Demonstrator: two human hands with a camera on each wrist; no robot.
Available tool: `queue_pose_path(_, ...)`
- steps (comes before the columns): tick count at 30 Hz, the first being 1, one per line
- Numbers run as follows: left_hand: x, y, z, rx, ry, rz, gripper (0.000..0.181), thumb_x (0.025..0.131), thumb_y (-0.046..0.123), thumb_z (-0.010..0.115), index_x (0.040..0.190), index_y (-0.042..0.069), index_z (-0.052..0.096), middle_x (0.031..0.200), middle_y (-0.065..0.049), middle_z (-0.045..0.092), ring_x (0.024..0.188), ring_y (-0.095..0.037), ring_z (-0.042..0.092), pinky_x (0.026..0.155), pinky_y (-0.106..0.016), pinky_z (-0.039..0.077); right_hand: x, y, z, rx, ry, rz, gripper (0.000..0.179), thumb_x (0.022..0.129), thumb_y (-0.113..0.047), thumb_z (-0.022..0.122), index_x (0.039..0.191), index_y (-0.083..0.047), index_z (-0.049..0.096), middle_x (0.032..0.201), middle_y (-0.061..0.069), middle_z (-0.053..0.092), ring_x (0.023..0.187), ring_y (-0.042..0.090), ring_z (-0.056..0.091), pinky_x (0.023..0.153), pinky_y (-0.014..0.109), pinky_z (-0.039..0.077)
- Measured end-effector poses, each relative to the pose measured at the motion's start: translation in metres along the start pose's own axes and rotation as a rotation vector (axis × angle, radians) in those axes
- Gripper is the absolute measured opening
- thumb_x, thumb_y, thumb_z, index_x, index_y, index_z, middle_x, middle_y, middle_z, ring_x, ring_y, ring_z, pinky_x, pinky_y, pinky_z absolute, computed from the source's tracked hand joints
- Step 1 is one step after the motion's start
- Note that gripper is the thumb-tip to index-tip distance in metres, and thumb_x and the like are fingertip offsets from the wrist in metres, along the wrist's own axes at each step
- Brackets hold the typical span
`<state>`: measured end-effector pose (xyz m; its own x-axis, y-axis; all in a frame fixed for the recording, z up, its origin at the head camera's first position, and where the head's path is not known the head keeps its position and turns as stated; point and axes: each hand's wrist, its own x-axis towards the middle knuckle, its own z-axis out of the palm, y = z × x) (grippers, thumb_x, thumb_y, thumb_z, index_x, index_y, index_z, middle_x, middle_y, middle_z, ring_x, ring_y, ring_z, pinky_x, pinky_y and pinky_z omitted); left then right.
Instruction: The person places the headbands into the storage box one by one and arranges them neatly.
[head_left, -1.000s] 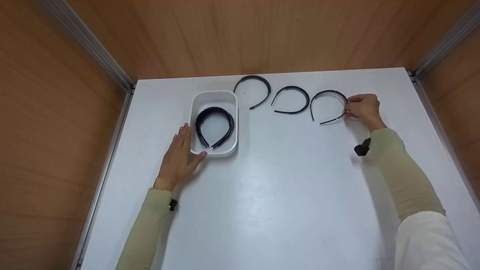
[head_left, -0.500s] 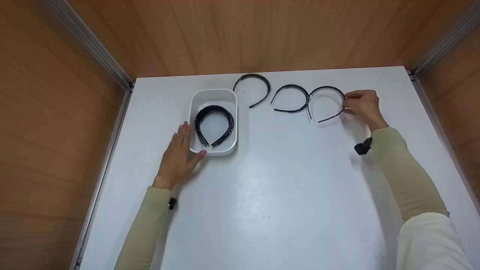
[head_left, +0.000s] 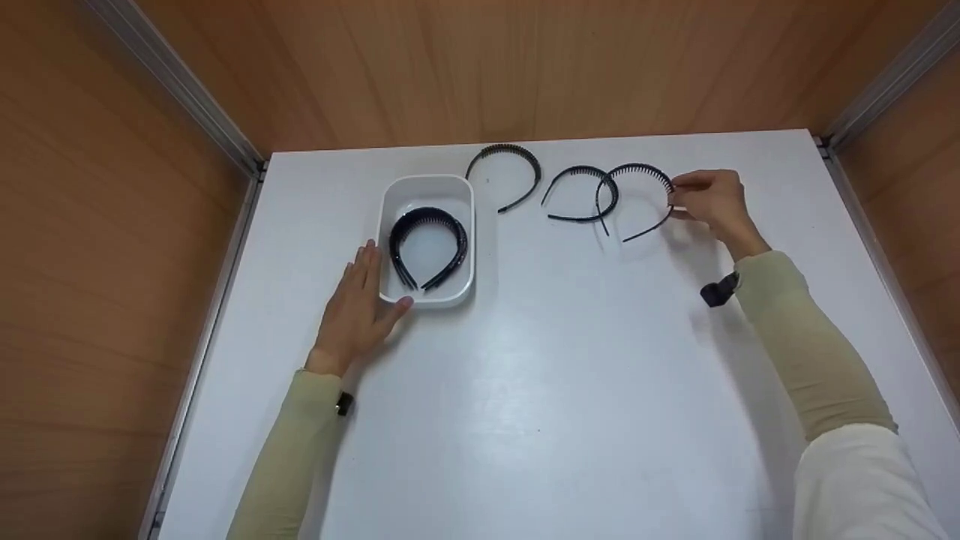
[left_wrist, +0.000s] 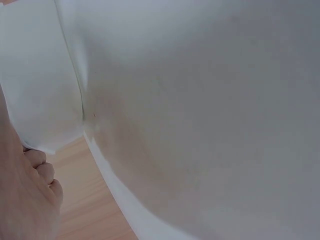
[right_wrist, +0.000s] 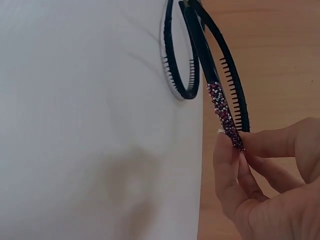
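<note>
Right grip (head_left: 716,201) pinches the headband (right_wrist: 220,107) by its beaded side

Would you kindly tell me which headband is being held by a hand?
The rightmost headband: the right hand pinches its side. No hand touches the middle headband, the left headband or the stacked headbands inside the box.

Into the tray (head_left: 474,244), towards the table's (head_left: 540,390) far left corner: stacked headbands (head_left: 427,216) overlap, too merged to count! The right hand (head_left: 716,202) masks part of the held headband (head_left: 645,166); the left wrist view crops the left hand (left_wrist: 27,195)!
</note>
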<state>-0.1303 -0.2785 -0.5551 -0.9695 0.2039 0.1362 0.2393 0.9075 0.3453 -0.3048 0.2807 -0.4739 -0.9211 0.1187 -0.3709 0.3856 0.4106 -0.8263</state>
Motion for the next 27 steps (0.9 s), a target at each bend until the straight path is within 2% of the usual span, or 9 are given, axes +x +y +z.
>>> queue_pose_path(5, 0.0, 0.0, 0.001, 0.0, 0.018, 0.006, 0.101, 0.105, 0.063, 0.056, 0.17, -0.001, 0.013, 0.179, -0.017, 0.012, 0.167, -0.033, 0.013, 0.138, -0.045, 0.012, -0.004, -0.006, 0.009, 0.025, -0.012, -0.038, 0.044, 0.101, -0.011, 0.071, 0.143, -0.002, 0.064, 0.121, 0.005, 0.064, 0.104, 0.014, 0.069, 0.086, 0.024, 0.065)
queue_pose_path(12, 0.0, 0.0, 0.002, 0.005, -0.022, -0.029, 0.101, 0.105, 0.065, 0.052, 0.171, 0.003, 0.009, 0.181, -0.014, 0.008, 0.168, -0.029, 0.009, 0.138, -0.042, 0.011, -0.008, -0.012, 0.02, 0.091, -0.035, -0.133, 0.039, 0.098, -0.001, 0.07, 0.136, 0.006, 0.065, 0.111, 0.007, 0.063, 0.091, 0.01, 0.073, 0.082, 0.025, 0.067)
queue_pose_path(19, -0.001, 0.0, 0.001, 0.006, -0.02, -0.022, 0.101, 0.105, 0.064, 0.053, 0.171, 0.002, 0.008, 0.18, -0.015, 0.008, 0.168, -0.03, 0.009, 0.138, -0.042, 0.01, -0.011, -0.021, 0.032, 0.099, -0.069, -0.163, 0.037, 0.099, 0.0, 0.071, 0.135, 0.005, 0.067, 0.114, 0.008, 0.063, 0.094, 0.011, 0.072, 0.082, 0.027, 0.067)
queue_pose_path(27, 0.0, -0.001, 0.001, 0.004, 0.014, -0.001, 0.101, 0.105, 0.064, 0.054, 0.17, 0.0, 0.013, 0.18, -0.017, 0.012, 0.167, -0.033, 0.013, 0.138, -0.044, 0.012, -0.016, -0.034, 0.048, 0.121, -0.102, -0.203, 0.037, 0.098, 0.001, 0.072, 0.134, 0.006, 0.067, 0.116, 0.009, 0.062, 0.098, 0.013, 0.072, 0.085, 0.03, 0.067)
